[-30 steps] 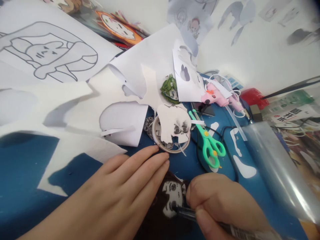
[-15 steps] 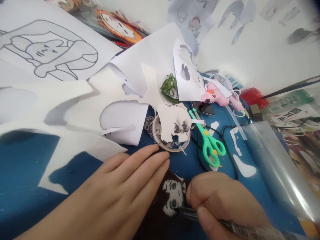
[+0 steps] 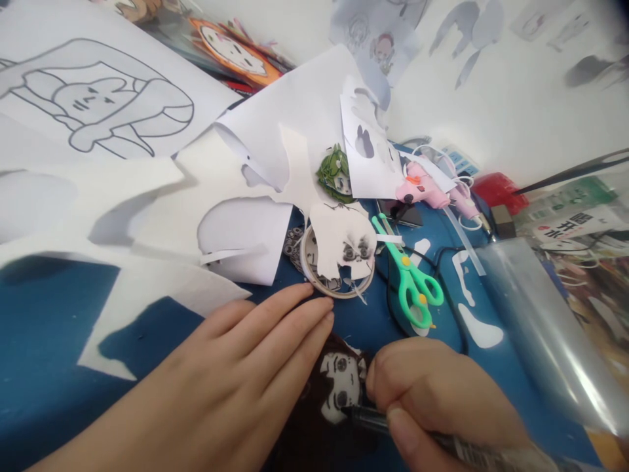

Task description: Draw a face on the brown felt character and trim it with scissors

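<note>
At the near middle of the desk [image 3: 29,328], a brown-haired character piece [image 3: 346,373] lies with its pale face uncovered and its left part under the person's left hand [image 3: 230,367]. The face is turned sideways, one eye above the other in view. A dark pen [image 3: 371,419] comes in from the right, its tip at the face just beside the nearer eye; whether it is in contact cannot be confirmed.

The right hand [image 3: 437,387] pinches the pen, fingers curled. The left hand is flat, palm down, fingers extended side by side; its fingertips are at the near edge of a round ring [image 3: 317,283]. The pressure it applies cannot be told.

A white face cutout [image 3: 334,236] rests across the ring. On the far side of it is a green-haired face [image 3: 334,174], partly behind a white sheet with holes [image 3: 368,177]. Right of the ring lie green scissors [image 3: 410,282] and white scraps [image 3: 479,328]; a clear plastic roll [image 3: 545,328] stretches along the right side. A pink glue gun [image 3: 423,187] is at the far right. Cut white material [image 3: 196,170] covers much of the left, with a line drawing [image 3: 98,105] at the far left.
</note>
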Available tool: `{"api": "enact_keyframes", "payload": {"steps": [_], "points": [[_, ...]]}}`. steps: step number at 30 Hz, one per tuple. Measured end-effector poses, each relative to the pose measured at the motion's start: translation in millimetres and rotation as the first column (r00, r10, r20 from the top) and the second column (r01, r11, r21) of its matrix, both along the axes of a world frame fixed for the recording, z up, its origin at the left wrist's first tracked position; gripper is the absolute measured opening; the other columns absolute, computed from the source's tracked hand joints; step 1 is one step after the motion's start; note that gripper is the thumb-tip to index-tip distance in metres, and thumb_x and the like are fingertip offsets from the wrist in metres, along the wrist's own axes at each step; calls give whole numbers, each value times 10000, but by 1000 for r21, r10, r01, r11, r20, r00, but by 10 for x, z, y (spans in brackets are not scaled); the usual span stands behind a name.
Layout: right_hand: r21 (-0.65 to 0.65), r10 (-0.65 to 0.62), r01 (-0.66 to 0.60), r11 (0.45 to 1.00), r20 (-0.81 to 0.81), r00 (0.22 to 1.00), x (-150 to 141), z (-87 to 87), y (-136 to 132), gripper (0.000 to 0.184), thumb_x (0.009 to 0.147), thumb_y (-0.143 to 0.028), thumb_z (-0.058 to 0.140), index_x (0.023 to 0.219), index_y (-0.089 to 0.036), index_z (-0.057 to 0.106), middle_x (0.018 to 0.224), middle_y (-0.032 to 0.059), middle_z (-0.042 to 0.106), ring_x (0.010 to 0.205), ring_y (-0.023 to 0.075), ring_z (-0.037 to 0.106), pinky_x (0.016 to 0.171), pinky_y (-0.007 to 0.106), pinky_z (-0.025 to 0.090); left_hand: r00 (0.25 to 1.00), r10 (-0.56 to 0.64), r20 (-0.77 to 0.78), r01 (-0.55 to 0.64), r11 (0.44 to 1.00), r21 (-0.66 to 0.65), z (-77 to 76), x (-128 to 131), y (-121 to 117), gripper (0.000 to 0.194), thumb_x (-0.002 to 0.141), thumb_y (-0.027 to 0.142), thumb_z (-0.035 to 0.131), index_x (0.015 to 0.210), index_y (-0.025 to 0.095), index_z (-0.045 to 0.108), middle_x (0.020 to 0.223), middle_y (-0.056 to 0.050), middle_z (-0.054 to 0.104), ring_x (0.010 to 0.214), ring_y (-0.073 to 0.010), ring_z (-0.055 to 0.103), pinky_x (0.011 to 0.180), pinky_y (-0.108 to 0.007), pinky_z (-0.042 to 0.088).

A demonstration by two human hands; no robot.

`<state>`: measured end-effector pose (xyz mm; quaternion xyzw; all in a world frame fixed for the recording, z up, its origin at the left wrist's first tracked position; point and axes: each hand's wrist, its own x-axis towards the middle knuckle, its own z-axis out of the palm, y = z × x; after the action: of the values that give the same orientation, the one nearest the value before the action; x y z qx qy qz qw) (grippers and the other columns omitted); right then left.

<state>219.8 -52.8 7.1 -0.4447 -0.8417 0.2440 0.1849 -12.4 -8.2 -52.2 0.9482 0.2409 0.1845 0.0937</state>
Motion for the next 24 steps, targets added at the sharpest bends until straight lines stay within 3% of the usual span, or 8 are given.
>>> {"api": "enact_keyframes", "payload": {"steps": [3,12,24], "points": [[11,-9,9,1000,9,1000,0,-17,-12,213,958,-198,381,775,-230,485,642,0,603,657,96,611,648,213,501,998,-53,28,52,998,23,9,15,15,813,777,575,477,1401,98,267,1499,-74,276,1371,-240,189,1122,-344,14],[-7,-1,1,1000,32,999,-8,11,40,205,923,-195,422,738,-219,507,619,-1,604,615,105,613,625,204,511,999,-36,1,36,998,58,24,49,12,795,800,581,424,1396,83,254,1488,-81,300,1370,-251,150,1113,-359,-12],[-6,-41,41,999,-5,999,18,17,-9,104,893,-168,469,852,-239,534,678,17,633,678,133,648,648,215,542,996,-73,-57,76,996,54,29,-2,14,820,795,571,442,1412,79,217,1517,-92,219,1380,-265,139,1118,-371,-4]]}}
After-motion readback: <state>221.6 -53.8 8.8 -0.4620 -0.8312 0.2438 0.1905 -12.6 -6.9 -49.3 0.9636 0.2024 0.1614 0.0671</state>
